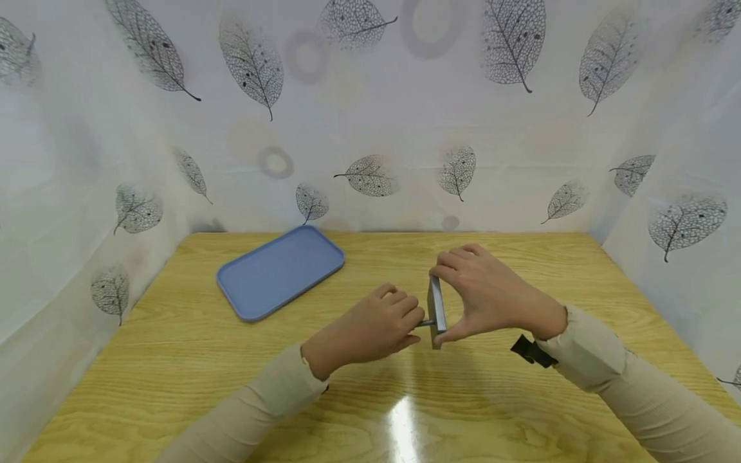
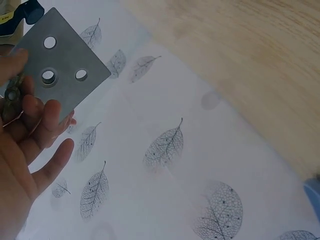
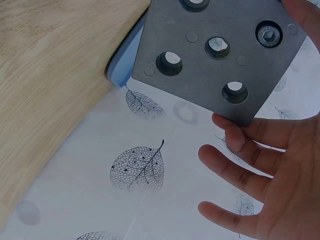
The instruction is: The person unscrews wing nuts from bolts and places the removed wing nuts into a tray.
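Upright above the table is a square grey metal plate (image 1: 437,303), held edge-on to the head view. My right hand (image 1: 492,289) grips it by opposite edges, thumb below and fingers above. Several holes pierce the plate (image 3: 200,55); a socket-head bolt (image 3: 269,34) sits in one corner hole. On the other face, the thin bolt shank (image 1: 426,322) sticks out toward my left hand (image 1: 370,325), whose thumb and fingers pinch around its end. A small dark metal piece (image 2: 12,95) shows between those fingers in the left wrist view, partly hidden.
A blue tray (image 1: 280,273) lies at the back left of the wooden table (image 1: 173,360). Leaf-print sheeting (image 1: 370,116) encloses the table at the back and sides. A black strap (image 1: 534,351) hangs by the right sleeve.
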`<state>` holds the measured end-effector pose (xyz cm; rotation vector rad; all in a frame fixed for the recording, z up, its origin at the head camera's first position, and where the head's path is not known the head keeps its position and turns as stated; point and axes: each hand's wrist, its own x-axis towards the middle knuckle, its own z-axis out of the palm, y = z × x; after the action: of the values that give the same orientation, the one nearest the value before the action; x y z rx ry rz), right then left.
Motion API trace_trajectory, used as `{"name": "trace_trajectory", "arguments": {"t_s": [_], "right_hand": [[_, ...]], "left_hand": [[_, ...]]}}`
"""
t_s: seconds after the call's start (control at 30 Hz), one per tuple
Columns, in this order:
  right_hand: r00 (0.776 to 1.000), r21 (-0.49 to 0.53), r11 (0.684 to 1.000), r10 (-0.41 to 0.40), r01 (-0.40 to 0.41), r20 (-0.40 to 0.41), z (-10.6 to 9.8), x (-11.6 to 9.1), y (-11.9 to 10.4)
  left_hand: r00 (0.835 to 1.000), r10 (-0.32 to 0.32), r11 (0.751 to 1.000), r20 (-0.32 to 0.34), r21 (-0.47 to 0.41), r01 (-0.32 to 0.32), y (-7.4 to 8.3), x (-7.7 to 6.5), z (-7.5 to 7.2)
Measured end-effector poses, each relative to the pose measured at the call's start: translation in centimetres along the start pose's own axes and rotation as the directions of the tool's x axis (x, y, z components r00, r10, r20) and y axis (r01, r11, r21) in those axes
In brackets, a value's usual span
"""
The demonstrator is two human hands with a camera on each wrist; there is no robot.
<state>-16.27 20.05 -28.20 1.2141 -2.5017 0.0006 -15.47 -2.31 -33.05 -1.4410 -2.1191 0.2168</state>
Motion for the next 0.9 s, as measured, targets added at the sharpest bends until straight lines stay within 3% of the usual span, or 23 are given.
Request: {"name": "trace_trajectory", "arguments": {"t_s": [0.23,0.5,0.6,0.77,0.9], "right_hand": [[1.000,0.008,1.000,-0.001,0.001,-0.003,-0.04,-0.06,0.02],[1.000,-0.002,1.000,0.008,-0.008,0.005,-0.13,-0.14,0.04],[1.000,-0.003,1.000,0.013,-0.013,0.009,-0.15,-0.19,0.07],[1.000,0.001,1.000,0.006,-0.006,0.002,-0.15,-0.11,0.11],[1.000,0.001,1.000,-0.002,0.002,-0.005,-0.13,-0.05,0.08]], "left_hand": [[0.996,-0.007,1.000,-0.088,0.013,0.008,-0.11,0.01,-0.11],[0.993,-0.012,0.998,-0.120,-0.056,0.005,-0.16,-0.20,-0.10],[0.995,-0.023,0.996,-0.099,-0.086,0.014,-0.06,-0.22,-0.10],[0.999,-0.048,0.988,0.007,-0.148,0.049,0.19,-0.26,-0.17],[0.997,-0.062,0.984,0.047,-0.164,0.069,0.35,-0.24,-0.07]]}}
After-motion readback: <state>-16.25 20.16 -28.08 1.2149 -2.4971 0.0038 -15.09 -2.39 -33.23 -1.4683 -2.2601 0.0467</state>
